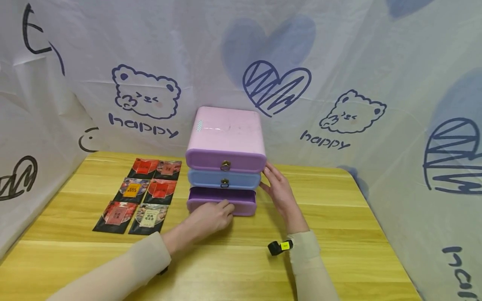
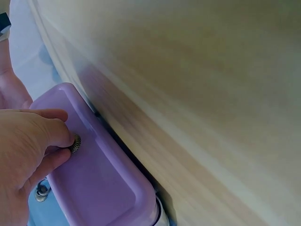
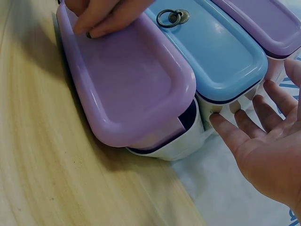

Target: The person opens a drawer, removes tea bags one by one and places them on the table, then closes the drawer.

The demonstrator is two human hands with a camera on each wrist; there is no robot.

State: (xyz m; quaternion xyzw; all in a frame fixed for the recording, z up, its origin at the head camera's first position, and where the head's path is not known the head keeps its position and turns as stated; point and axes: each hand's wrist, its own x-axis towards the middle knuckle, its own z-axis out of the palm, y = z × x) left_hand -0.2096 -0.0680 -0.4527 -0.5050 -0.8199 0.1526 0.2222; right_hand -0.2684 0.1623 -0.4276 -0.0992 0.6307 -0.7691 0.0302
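A small three-drawer cabinet [image 1: 229,129] with a pale pink top stands against the back cloth. Its bottom purple drawer [image 1: 196,207] is pulled partly out, while the blue middle drawer [image 1: 203,179] and purple top drawer [image 1: 203,160] sit closed. My left hand [image 1: 211,217] pinches the bottom drawer's brass knob [image 2: 75,143] between thumb and fingers. My right hand [image 1: 280,194] rests against the cabinet's right side, its fingers extended and fingertips touching the white side wall [image 3: 181,146]. A ring pull [image 3: 173,18] hangs on the blue drawer front.
Left of the cabinet, several flat packets lie in two columns, among them a red-and-black packet [image 1: 116,217] and a pale-labelled one [image 1: 148,218]. All stand on a yellow wood-grain table [image 1: 241,267]. White printed cloth [image 1: 211,50] hangs behind and at both sides.
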